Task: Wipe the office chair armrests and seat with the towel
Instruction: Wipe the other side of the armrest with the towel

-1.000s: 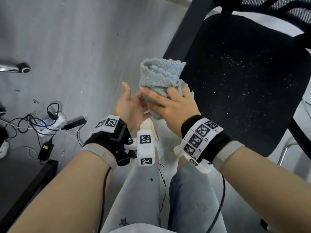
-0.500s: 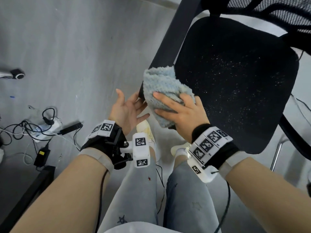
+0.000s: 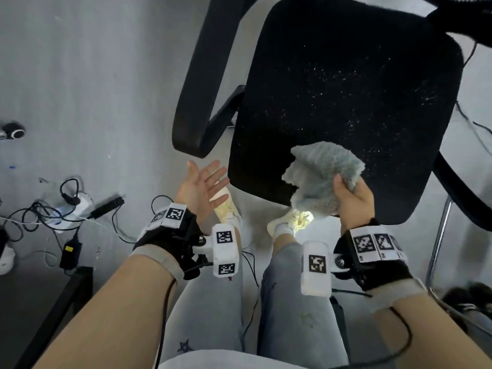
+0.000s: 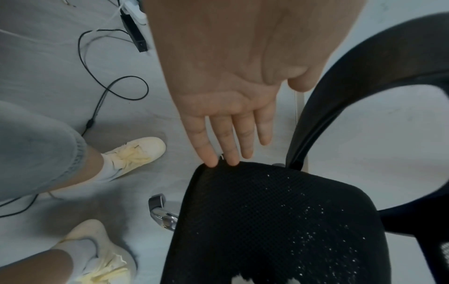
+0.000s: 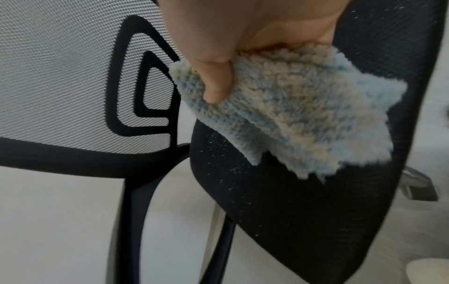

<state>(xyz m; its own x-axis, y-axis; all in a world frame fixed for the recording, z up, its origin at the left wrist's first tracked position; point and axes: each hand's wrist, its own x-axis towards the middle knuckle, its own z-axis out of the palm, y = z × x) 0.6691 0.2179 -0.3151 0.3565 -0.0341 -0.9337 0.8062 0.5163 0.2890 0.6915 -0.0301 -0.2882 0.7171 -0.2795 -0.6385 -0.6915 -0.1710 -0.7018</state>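
A black office chair stands in front of me, its mesh seat (image 3: 346, 89) (image 4: 279, 221) (image 5: 303, 201) speckled with white crumbs. The left armrest (image 3: 202, 75) (image 4: 364, 67) curves down beside the seat; the right armrest (image 3: 463, 187) shows at the right edge. My right hand (image 3: 351, 198) (image 5: 243, 38) grips a folded grey-blue fluffy towel (image 3: 319, 177) (image 5: 303, 115) over the seat's front right part. My left hand (image 3: 202, 187) (image 4: 230, 96) is empty, palm up with straight fingers, just off the seat's front left corner.
Cables, a power strip (image 3: 66, 209) and a black adapter (image 3: 69, 251) lie on the grey floor at the left. My feet in cream shoes (image 3: 229, 209) (image 4: 136, 153) stand under the seat's front edge. A chrome chair base leg (image 4: 162, 213) shows below the seat.
The right hand has carried the towel rightward from the left armrest area to over the seat's front. The left hand has let go of the towel and opened.
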